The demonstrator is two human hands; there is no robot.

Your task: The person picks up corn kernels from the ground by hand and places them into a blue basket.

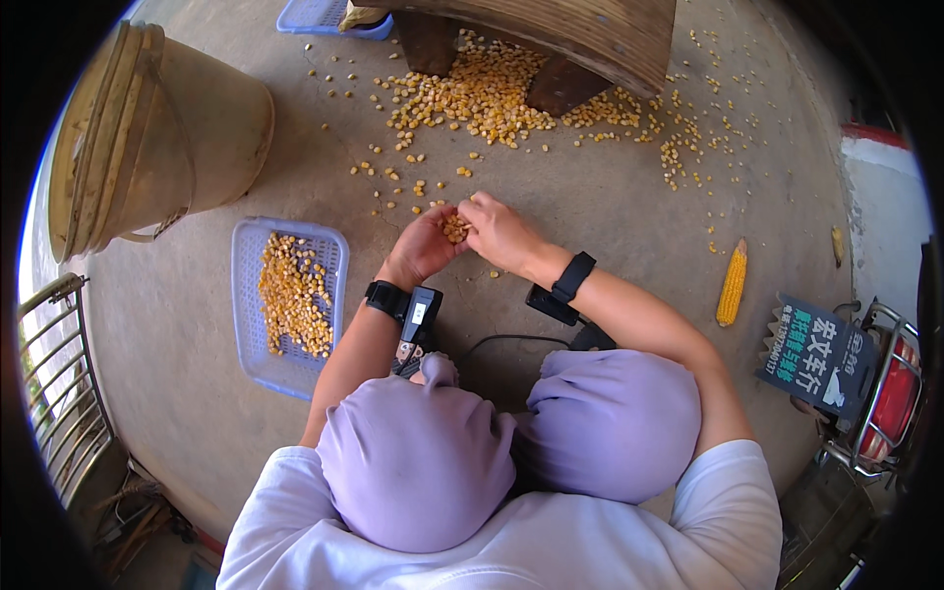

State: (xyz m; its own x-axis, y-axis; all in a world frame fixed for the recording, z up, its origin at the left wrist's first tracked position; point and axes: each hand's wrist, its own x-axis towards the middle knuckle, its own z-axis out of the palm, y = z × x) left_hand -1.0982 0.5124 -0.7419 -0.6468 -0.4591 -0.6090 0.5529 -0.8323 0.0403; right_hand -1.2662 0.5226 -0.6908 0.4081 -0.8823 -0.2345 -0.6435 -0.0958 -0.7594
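Observation:
A small heap of yellow corn kernels (454,229) lies in my cupped left hand (423,249), just above the concrete floor. My right hand (506,231) meets it from the other side, its thumb and fingertips at those kernels. Whether the right fingers pinch any is hidden by the hand itself. Left of my forearm stands a pale blue plastic basket (247,354) with loose kernels (295,295) spread over its bottom. Ahead of both hands, a larger pile of kernels (490,92) covers the floor, with stray ones scattered toward me.
A wooden bench (582,29) stands over the pile. A lidded bucket (184,125) is at the left, and another blue basket (295,18) sits farther off. At right lie a corn cob (732,284) and a vehicle's rear with a lettered flap (815,358). Metal railing (66,383) edges the left.

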